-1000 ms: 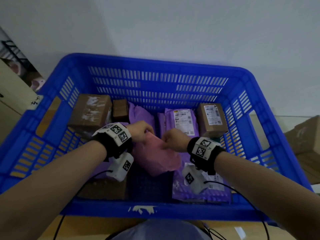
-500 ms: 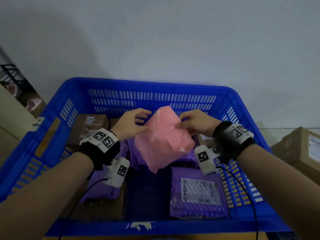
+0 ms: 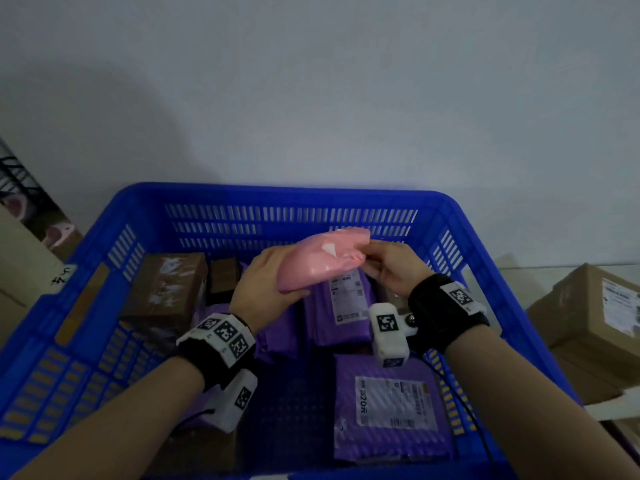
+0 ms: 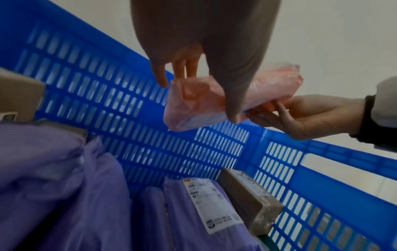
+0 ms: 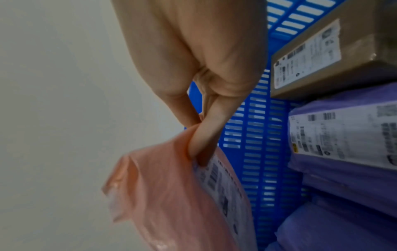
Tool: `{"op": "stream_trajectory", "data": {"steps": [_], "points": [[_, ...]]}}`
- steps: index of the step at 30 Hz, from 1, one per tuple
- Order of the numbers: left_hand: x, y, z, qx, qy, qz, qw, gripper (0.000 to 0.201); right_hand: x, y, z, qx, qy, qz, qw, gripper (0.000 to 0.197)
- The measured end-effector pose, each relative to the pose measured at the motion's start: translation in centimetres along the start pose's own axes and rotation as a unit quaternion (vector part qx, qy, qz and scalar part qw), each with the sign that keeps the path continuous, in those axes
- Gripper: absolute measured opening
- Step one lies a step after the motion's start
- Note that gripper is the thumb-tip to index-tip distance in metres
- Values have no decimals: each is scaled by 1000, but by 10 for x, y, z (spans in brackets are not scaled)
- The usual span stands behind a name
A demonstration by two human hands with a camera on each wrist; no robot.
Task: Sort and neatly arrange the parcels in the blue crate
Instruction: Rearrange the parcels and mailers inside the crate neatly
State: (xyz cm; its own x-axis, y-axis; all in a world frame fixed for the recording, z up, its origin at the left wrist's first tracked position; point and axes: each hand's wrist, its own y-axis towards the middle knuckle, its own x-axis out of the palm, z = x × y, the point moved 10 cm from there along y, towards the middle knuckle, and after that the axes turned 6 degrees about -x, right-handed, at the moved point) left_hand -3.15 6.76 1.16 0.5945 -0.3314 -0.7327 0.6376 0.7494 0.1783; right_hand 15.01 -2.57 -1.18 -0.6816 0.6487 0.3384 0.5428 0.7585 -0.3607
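A pink soft parcel (image 3: 322, 259) (image 4: 232, 100) (image 5: 178, 195) is held in the air over the back of the blue crate (image 3: 294, 199). My left hand (image 3: 266, 289) grips its left end, thumb underneath. My right hand (image 3: 388, 268) pinches its right end between thumb and fingers (image 5: 206, 134). A white label faces down on the parcel's underside. Below lie purple mailers (image 3: 346, 306) (image 4: 214, 212), one more purple mailer (image 3: 391, 407) near the front right, and brown boxes (image 3: 166, 285) at the back left.
A small brown box (image 4: 247, 191) (image 5: 322, 51) with a label stands at the crate's back right corner. Bare crate floor (image 3: 287, 410) shows at the front middle. Cardboard boxes (image 3: 588, 306) stand outside the crate on the right. A white wall is behind.
Both hands lifted the pink parcel out of the crate's middle and turned it from hanging down to lying nearly level, higher and farther back.
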Motion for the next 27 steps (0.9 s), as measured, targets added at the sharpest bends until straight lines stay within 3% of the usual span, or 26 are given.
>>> {"op": "stream_trajectory", "data": {"steps": [3,6,8,11,16,20,24,27], "points": [[-8,-6,-5,-10,6,54,998,52,2,2,11,10,31,10,999,30],[-10,-6,-8,-23,0,64,998,41,14,-2,9,-10,24,-38,999,21],[-11,-4,-17,-64,-51,69,994,32,17,-5,5,-32,2,-65,997,21],[-8,-1,-36,-143,-180,64,971,17,7,-4,0,-68,-27,-38,997,30],[15,-5,-66,-286,-375,22,881,37,-5,2,-6,-152,-192,16,969,49],[29,-6,-65,-321,-483,-26,814,36,-5,3,2,-142,-213,3,967,65],[38,-7,-62,-331,-510,-63,791,38,0,5,8,-136,-193,-21,971,71],[52,-9,-64,-354,-513,-63,780,40,-4,6,4,-153,-245,-15,957,74]]}}
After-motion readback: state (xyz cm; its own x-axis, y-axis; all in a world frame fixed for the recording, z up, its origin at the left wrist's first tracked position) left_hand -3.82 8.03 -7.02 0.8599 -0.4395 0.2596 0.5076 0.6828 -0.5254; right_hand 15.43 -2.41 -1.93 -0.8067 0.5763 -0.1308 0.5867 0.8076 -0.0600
